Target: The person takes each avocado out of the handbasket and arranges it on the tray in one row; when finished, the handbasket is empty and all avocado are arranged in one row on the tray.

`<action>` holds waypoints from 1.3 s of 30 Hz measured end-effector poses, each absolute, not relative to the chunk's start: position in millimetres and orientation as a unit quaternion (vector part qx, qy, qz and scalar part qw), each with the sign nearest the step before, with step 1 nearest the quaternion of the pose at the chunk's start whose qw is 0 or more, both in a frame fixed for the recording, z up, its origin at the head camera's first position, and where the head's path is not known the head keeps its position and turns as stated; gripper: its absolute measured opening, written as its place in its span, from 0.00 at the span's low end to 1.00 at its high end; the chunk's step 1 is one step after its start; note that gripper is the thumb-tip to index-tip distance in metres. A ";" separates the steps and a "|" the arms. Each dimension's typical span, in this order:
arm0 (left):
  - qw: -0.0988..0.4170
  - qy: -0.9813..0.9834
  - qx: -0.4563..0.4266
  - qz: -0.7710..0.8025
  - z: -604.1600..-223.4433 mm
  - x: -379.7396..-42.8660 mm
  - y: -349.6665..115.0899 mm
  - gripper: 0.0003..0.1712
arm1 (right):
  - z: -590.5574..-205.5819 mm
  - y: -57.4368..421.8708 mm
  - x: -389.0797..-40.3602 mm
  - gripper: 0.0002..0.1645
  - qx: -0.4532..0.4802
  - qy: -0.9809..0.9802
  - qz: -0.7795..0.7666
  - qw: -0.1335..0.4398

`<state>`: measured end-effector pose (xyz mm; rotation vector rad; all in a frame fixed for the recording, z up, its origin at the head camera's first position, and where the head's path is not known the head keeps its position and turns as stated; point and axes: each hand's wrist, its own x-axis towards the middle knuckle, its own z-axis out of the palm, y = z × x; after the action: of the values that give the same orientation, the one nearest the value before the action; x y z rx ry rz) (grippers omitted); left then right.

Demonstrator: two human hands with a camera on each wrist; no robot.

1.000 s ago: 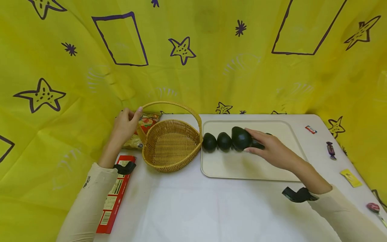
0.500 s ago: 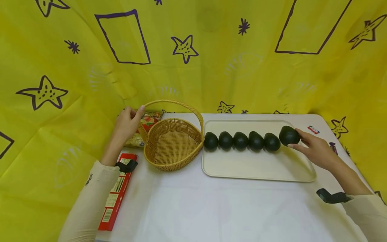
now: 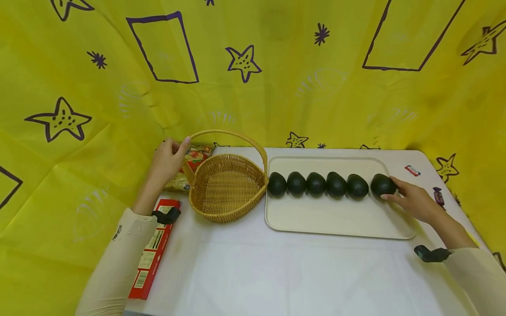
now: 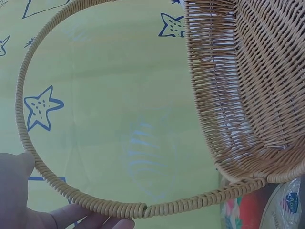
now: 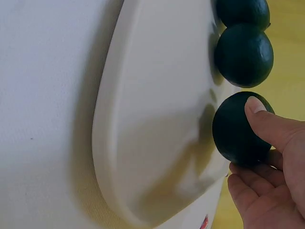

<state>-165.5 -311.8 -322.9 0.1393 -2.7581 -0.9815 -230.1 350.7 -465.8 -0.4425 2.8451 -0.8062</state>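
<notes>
A dark green avocado (image 3: 381, 185) sits at the right end of a row on a cream tray (image 3: 340, 218). My right hand (image 3: 417, 202) holds this avocado from its right side, thumb on top and fingers underneath in the right wrist view. To its left, a small gap separates it from several other avocados (image 3: 316, 184) standing close together. My left hand (image 3: 168, 159) holds the left side of the arched handle (image 4: 114, 209) of a wicker basket (image 3: 227, 216). Nothing lies inside the basket, which stands against the tray's left edge.
Left of the basket, snack packets (image 3: 197, 154) lie behind my left hand, and a red box (image 3: 152, 254) lies under my left forearm. Beyond the tray's right side are a small red-and-white wrapped sweet (image 3: 413, 170) and a purple wrapped candy (image 3: 439, 196). A yellow curtain (image 3: 276, 101) hangs behind.
My right hand has carried the avocado rightward along the row, then lowered it to the right end of the tray. The left hand has kept its hold on the basket handle.
</notes>
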 end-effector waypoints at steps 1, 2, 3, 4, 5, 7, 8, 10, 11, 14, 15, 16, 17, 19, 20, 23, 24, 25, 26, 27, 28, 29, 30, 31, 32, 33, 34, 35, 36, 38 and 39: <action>0.105 -0.936 0.047 -0.333 -322.9 -165.4 -311.8 0.43 | -466.3 349.7 -230.7 0.51 -0.151 0.947 -0.273 0.073; 0.106 -0.936 0.046 -0.333 -322.9 -165.2 -311.8 0.42 | -466.7 348.6 -231.5 0.51 -0.154 0.946 -0.276 0.071; 0.105 -0.936 0.047 -0.334 -322.8 -165.0 -311.8 0.42 | -467.1 347.5 -232.3 0.50 -0.157 0.945 -0.279 0.069; 0.105 -0.935 0.048 -0.335 -323.0 -164.8 -312.0 0.42 | -467.3 346.2 -233.1 0.50 -0.161 0.944 -0.280 0.065; 0.105 -0.935 0.048 -0.336 -323.0 -164.6 -312.3 0.42 | -467.4 345.1 -234.0 0.50 -0.164 0.944 -0.280 0.062; 0.106 -0.934 0.047 -0.337 -323.2 -164.0 -312.9 0.42 | -467.3 343.5 -235.9 0.49 -0.170 0.943 -0.280 0.058; 0.106 -0.934 0.047 -0.338 -323.3 -163.5 -313.1 0.42 | -467.1 342.8 -236.8 0.49 -0.171 0.943 -0.278 0.057; 0.106 -0.933 0.044 -0.340 -323.7 -162.6 -314.0 0.42 | -466.3 342.0 -238.2 0.49 -0.173 0.943 -0.277 0.060; 0.106 -0.933 0.043 -0.340 -323.9 -162.1 -314.4 0.42 | -466.1 341.9 -238.8 0.49 -0.174 0.943 -0.276 0.061; 0.104 -0.934 0.042 -0.340 -324.6 -161.4 -315.4 0.43 | -465.2 342.0 -239.6 0.50 -0.171 0.945 -0.271 0.070; 0.104 -0.934 0.043 -0.340 -324.8 -161.6 -315.7 0.43 | -465.1 342.2 -239.6 0.50 -0.169 0.945 -0.269 0.074; 0.105 -0.934 0.044 -0.339 -324.9 -161.8 -315.8 0.44 | -465.0 342.5 -239.5 0.50 -0.167 0.947 -0.266 0.074; 0.105 -0.934 0.045 -0.338 -324.9 -162.2 -315.7 0.44 | -465.0 342.8 -239.3 0.50 -0.165 0.948 -0.263 0.075; 0.104 -0.935 0.047 -0.336 -324.8 -162.8 -315.6 0.45 | -465.3 343.6 -238.8 0.51 -0.164 0.949 -0.258 0.072; 0.105 -0.935 0.048 -0.336 -324.8 -163.2 -315.5 0.45 | -465.5 344.0 -238.3 0.51 -0.163 0.950 -0.257 0.071; 0.103 -0.935 0.048 -0.335 -324.7 -163.9 -314.8 0.45 | -466.8 345.4 -237.4 0.52 -0.161 0.951 -0.254 0.069; 0.103 -0.935 0.048 -0.335 -324.7 -164.1 -314.7 0.45 | -467.4 345.8 -237.2 0.53 -0.161 0.951 -0.254 0.069; 0.104 -0.935 0.049 -0.336 -324.5 -164.3 -314.5 0.45 | -467.9 346.1 -237.1 0.53 -0.160 0.951 -0.254 0.070; 0.104 -0.935 0.049 -0.336 -324.2 -164.3 -314.1 0.45 | -468.4 346.3 -237.0 0.53 -0.159 0.951 -0.255 0.071; 0.105 -0.935 0.049 -0.336 -324.0 -164.4 -313.9 0.45 | -469.1 346.7 -237.0 0.54 -0.158 0.951 -0.254 0.071; 0.106 -0.935 0.049 -0.336 -323.7 -164.6 -313.5 0.45 | -469.5 347.0 -237.0 0.54 -0.158 0.951 -0.255 0.071; 0.107 -0.935 0.049 -0.335 -323.4 -164.8 -313.2 0.45 | -469.9 347.3 -237.1 0.54 -0.158 0.951 -0.255 0.070; 0.107 -0.935 0.050 -0.335 -323.0 -165.0 -312.8 0.45 | -470.1 347.5 -237.0 0.54 -0.157 0.951 -0.256 0.070; 0.107 -0.935 0.050 -0.335 -322.7 -165.1 -312.4 0.45 | -470.3 347.8 -237.0 0.54 -0.157 0.952 -0.255 0.068; 0.107 -0.935 0.051 -0.334 -322.5 -165.2 -312.2 0.45 | -470.4 348.1 -236.9 0.54 -0.157 0.952 -0.254 0.068; 0.106 -0.935 0.051 -0.333 -322.5 -165.4 -312.1 0.45 | -470.4 348.3 -236.8 0.55 -0.156 0.952 -0.254 0.068; 0.106 -0.936 0.051 -0.332 -322.4 -165.3 -312.0 0.45 | -470.4 348.5 -236.7 0.55 -0.156 0.952 -0.254 0.068; 0.104 -0.936 0.050 -0.333 -322.3 -165.2 -312.0 0.45 | -470.3 348.6 -236.5 0.55 -0.155 0.952 -0.254 0.068; 0.104 -0.935 0.050 -0.334 -322.4 -165.2 -312.0 0.45 | -470.2 348.7 -236.4 0.55 -0.155 0.952 -0.254 0.068; 0.103 -0.935 0.049 -0.335 -322.7 -165.0 -312.0 0.44 | -469.9 348.5 -236.0 0.55 -0.154 0.952 -0.254 0.069; 0.104 -0.935 0.048 -0.336 -322.9 -164.9 -312.0 0.44 | -469.7 348.4 -235.7 0.55 -0.153 0.952 -0.254 0.071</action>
<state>-164.9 -312.0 -322.9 0.1418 -2.7580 -0.9912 -235.7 348.4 -469.7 -0.4592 2.8647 -0.7647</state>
